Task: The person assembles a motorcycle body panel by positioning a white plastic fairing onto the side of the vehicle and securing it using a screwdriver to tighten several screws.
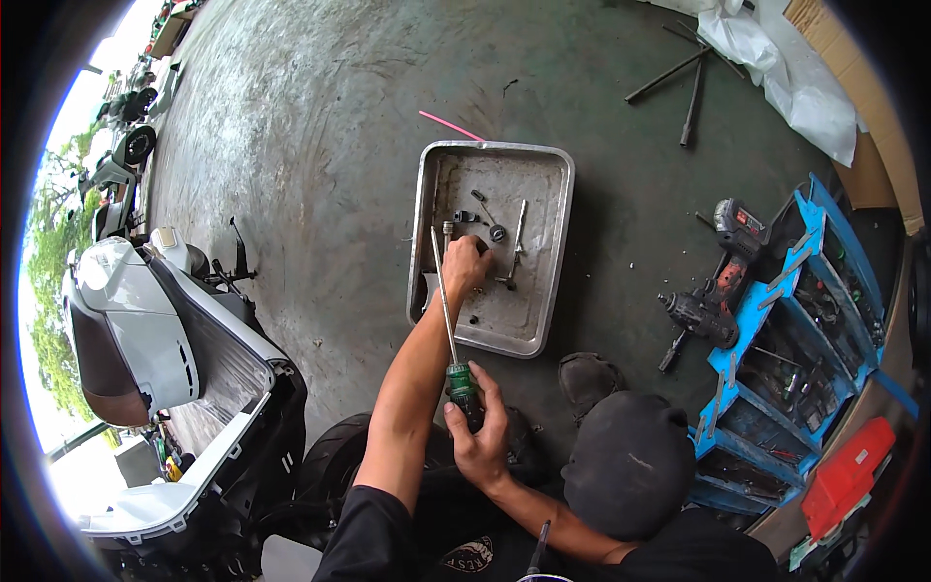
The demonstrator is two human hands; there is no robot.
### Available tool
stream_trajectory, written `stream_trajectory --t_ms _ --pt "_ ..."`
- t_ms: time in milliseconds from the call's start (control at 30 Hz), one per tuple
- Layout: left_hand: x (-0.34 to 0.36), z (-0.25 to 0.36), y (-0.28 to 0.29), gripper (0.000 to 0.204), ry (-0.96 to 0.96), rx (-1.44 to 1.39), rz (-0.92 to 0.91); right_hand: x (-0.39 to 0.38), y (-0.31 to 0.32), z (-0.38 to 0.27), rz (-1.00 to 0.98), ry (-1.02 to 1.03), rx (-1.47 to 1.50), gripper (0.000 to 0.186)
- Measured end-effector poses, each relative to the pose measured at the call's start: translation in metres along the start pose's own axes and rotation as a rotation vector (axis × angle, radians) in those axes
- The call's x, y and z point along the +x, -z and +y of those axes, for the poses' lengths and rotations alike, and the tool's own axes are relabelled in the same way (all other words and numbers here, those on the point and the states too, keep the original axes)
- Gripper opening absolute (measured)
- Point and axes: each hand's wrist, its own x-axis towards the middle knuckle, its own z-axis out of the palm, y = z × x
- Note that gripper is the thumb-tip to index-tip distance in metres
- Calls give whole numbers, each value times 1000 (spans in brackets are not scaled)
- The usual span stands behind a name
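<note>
My left hand (466, 268) reaches into a shallow metal tray (543, 184) on the concrete floor. Its fingers are curled down over the tray's bottom, and whatever lies under them is hidden. Close to this hand lie a small wrench-like tool (517, 247), a washer (497, 233) and a few small bolts. My right hand (482, 434) is nearer my body. It grips the green handle of a long screwdriver (460, 380), whose shaft points up over the tray's left side.
A white scooter (145, 330) with opened bodywork stands at the left. Two power drills (716, 291), a blue tiered toolbox (795, 339) and a red case (846, 475) are at the right. Metal rods (679, 78) and plastic sheet (795, 68) lie beyond. A shoe (587, 378) is near the tray.
</note>
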Motion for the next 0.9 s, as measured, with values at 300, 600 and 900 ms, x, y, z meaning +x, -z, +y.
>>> stream_trajectory --t_ms 300,600,900 --pt "-84 -25 177 22 382 -1390 235 -4 -1 15 -103 -74 -26 50" --pt "-174 -74 183 21 335 -1713 604 -35 -16 14 -326 3 -96 48" --pt "-152 -63 157 24 292 -1165 282 -60 -26 -5 -257 204 -169 45"
